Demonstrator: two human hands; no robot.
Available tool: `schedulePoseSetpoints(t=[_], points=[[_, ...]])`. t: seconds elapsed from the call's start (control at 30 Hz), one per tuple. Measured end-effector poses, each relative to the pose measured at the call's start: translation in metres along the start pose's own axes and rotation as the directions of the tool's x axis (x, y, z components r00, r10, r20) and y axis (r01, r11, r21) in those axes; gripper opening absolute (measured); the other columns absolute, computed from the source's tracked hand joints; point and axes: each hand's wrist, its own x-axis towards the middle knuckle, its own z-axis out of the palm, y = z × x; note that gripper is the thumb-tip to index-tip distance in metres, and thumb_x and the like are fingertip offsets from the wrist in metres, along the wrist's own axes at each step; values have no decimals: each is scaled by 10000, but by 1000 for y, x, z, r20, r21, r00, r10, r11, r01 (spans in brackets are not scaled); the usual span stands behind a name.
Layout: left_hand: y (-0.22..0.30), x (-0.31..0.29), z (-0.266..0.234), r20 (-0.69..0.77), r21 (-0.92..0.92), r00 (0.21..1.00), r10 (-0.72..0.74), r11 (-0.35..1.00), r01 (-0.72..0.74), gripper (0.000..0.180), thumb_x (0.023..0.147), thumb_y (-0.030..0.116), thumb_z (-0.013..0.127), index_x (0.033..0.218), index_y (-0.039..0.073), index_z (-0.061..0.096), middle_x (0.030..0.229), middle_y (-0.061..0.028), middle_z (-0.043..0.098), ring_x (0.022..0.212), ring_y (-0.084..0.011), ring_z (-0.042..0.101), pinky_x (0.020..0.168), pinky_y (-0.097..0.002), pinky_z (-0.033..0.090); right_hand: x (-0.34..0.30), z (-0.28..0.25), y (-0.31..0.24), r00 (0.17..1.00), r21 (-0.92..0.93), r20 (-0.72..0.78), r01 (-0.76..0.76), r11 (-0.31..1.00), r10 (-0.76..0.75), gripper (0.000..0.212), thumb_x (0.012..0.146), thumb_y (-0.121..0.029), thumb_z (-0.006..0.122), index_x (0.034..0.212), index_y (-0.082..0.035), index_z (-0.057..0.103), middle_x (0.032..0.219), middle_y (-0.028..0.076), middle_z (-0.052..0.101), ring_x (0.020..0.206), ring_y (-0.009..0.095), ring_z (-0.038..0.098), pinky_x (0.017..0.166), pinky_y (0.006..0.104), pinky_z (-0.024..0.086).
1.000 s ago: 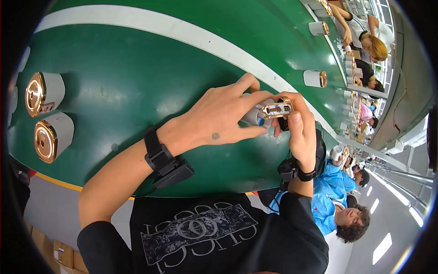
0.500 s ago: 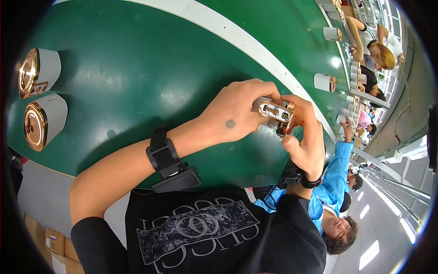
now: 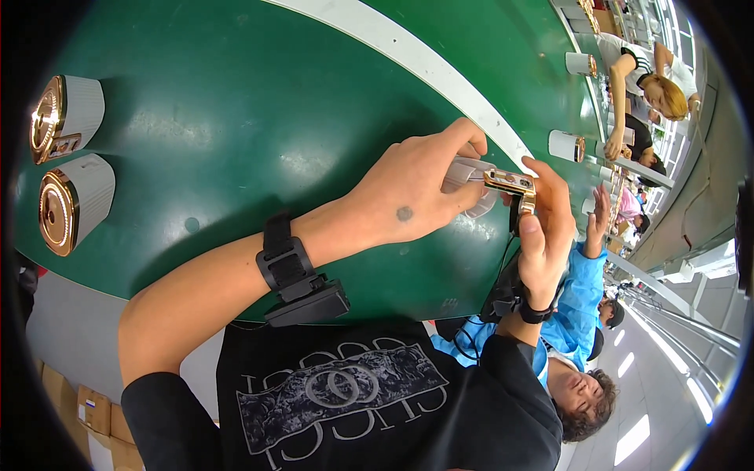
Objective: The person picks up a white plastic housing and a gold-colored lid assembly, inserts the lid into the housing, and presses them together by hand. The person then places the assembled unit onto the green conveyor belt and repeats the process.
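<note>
My left hand (image 3: 408,180) is closed around a white ribbed housing (image 3: 462,174), its fingers bent over the body. At the housing's right end is a gold-trimmed cover (image 3: 512,182) with a narrow panel. My right hand (image 3: 547,239) grips this cover between the thumb below and the fingers at its far side. Whether the cover is joined to the housing or apart from it, I cannot tell. Both pieces are held above the green table (image 3: 259,141). The left fingertips are partly hidden behind the housing.
Two similar white units with gold tops, an upper one (image 3: 82,114) and a lower one (image 3: 93,192), lie at the far left. A white strip (image 3: 424,59) crosses the table. More units (image 3: 564,145) lie beyond it. A person in a blue jacket (image 3: 577,290) is close on my right.
The gold-trimmed cover has tilted and shifted right, so its panel shows more edge-on. More of the white housing is visible. My right hand has moved slightly right, its fingers straighter.
</note>
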Motion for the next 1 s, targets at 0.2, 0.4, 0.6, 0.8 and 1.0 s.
schedulePoseSetpoints(t=[0.2, 0.4, 0.6, 0.8, 1.0], points=[[-4, 0, -1, 53, 29, 998, -27, 999, 25, 360, 929, 223, 716, 1149, 7, 530, 936, -228, 718, 856, -410, 727, 760, -478, 559, -2, -1, 0, 991, -15, 30, -130, 991, 131, 510, 1005, -457, 608, 1262, -18, 639, 811, 79, 664, 752, 198, 668, 737, 326, 528], [-6, -2, -2, 98, 56, 994, -55, 997, 49, 378, 926, 168, 741, 1207, 28, 531, 944, -132, 715, 613, -205, 683, 578, -363, 507, -4, 0, 2, 994, -172, 38, -91, 981, 99, 479, 1007, -442, 633, 1229, -19, 652, 821, 75, 674, 724, 185, 653, 711, 320, 526], [-4, -3, -2, 153, 94, 988, 0, 995, -15, 489, 884, 207, 808, 1246, 40, 525, 990, -151, 709, 691, -237, 710, 636, -377, 536, -8, -1, -5, 996, -200, -11, -92, 975, 91, 483, 995, -450, 662, 1210, -18, 666, 825, 81, 672, 725, 195, 650, 715, 325, 531], [-10, -3, -1, 168, 94, 985, 39, 994, -56, 622, 836, 209, 859, 1309, 47, 490, 1174, -186, 685, 775, -291, 725, 718, -401, 568, -6, -2, -8, 999, -255, 14, -25, 967, 29, 490, 979, -438, 695, 1227, -16, 670, 845, 97, 677, 737, 201, 656, 723, 323, 536], [-12, -3, -1, 186, 102, 982, 13, 994, -32, 646, 834, 217, 864, 1324, 47, 480, 1215, -191, 679, 801, -309, 728, 744, -409, 576, -6, -1, -13, 996, -270, 19, -81, 959, 89, 473, 962, -399, 728, 1238, -19, 674, 862, 102, 685, 749, 208, 665, 734, 326, 542]])
